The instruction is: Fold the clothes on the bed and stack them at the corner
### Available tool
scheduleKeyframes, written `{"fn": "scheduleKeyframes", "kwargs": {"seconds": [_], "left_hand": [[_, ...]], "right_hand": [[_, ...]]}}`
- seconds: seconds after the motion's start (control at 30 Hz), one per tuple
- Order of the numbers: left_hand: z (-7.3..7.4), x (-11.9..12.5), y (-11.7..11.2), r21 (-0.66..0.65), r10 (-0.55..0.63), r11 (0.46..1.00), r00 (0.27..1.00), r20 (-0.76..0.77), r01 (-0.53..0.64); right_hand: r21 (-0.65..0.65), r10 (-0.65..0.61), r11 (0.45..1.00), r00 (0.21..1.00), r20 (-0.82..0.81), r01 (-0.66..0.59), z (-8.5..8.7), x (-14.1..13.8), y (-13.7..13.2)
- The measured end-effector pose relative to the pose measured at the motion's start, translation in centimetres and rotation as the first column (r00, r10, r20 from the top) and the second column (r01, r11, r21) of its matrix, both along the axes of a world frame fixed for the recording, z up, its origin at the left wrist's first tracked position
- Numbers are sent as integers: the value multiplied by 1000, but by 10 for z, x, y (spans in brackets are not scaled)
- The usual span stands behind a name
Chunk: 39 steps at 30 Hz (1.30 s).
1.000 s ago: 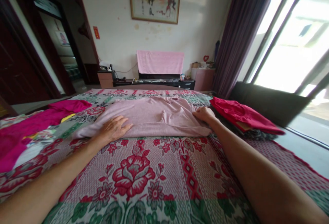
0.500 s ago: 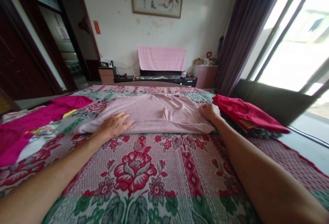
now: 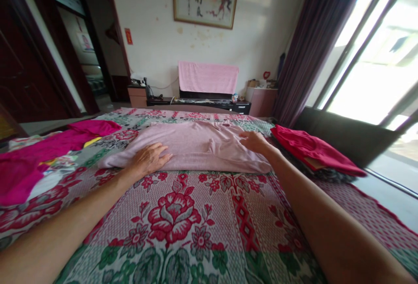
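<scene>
A pale pink shirt (image 3: 192,145) lies folded and flattened across the bed, its long front edge running sideways before me. My left hand (image 3: 150,157) rests flat on the left part of the shirt, palm down and fingers spread. On the right part, near some creases, my right hand (image 3: 256,142) lies over the cloth with its fingers stretched toward the middle. Its fingertips touch the fabric and the palm side is hidden.
A flowered bedspread (image 3: 173,214) covers the bed. To the left lie a magenta garment (image 3: 42,151) and other loose clothes. Red folded clothes (image 3: 316,147) are stacked at the right, by the window. Beyond the bed, a pink towel (image 3: 209,76) drapes over a screen.
My right hand has moved inward from the shirt's right edge, and its fingers have gone from curled to stretched. My left hand stays in place on the cloth. The view has tilted slightly.
</scene>
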State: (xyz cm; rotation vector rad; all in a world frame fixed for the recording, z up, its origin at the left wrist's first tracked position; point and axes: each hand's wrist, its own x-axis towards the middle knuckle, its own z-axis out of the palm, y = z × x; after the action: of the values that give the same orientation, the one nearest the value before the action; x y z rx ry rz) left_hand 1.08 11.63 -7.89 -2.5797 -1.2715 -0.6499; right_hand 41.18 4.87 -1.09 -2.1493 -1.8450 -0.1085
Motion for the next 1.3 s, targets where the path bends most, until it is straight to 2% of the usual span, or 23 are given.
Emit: {"fn": "scheduleKeyframes", "kwargs": {"seconds": [0.1, 0.3, 0.4, 0.47, 0.53, 0.63, 0.73, 0.8, 1.1, 1.2, 1.3], "left_hand": [[-5, 0, 4, 64, -49, 997, 997, 65, 45], [-8, 2, 9, 111, -98, 990, 992, 81, 89], [-7, 3, 10, 117, -94, 989, 993, 75, 85], [-8, 3, 10, 118, -93, 989, 993, 72, 84], [-8, 3, 10, 121, -98, 989, 993, 73, 88], [-9, 2, 11, 130, -110, 987, 990, 85, 99], [-9, 2, 10, 131, -117, 986, 990, 81, 105], [-8, 3, 8, 132, -112, 986, 992, 66, 103], [-6, 4, 5, 138, -99, 986, 993, 64, 90], [-5, 5, 4, 133, -94, 988, 993, 73, 83], [-5, 6, 2, 132, -88, 988, 992, 87, 76]], "right_hand": [[13, 46, 999, 999, 29, -46, -4, -15, 4], [5, -48, 999, 999, -26, 48, -21, -17, 12], [97, -53, 994, 999, -11, 54, -18, -15, 13], [175, -1, 985, 1000, 31, -5, -12, -18, 14], [193, 91, 975, 992, 85, -106, -8, -26, 17], [80, 180, 978, 973, 146, -193, -9, -42, 25], [-54, 179, 984, 968, 174, -172, -15, -54, 33], [-85, 160, 985, 971, 177, -147, -16, -58, 36], [53, -59, 997, 992, 114, 53, -11, -64, 39], [73, -95, 993, 990, 107, 88, -16, -65, 48], [63, -79, 995, 992, 93, 74, -20, -62, 55]]}}
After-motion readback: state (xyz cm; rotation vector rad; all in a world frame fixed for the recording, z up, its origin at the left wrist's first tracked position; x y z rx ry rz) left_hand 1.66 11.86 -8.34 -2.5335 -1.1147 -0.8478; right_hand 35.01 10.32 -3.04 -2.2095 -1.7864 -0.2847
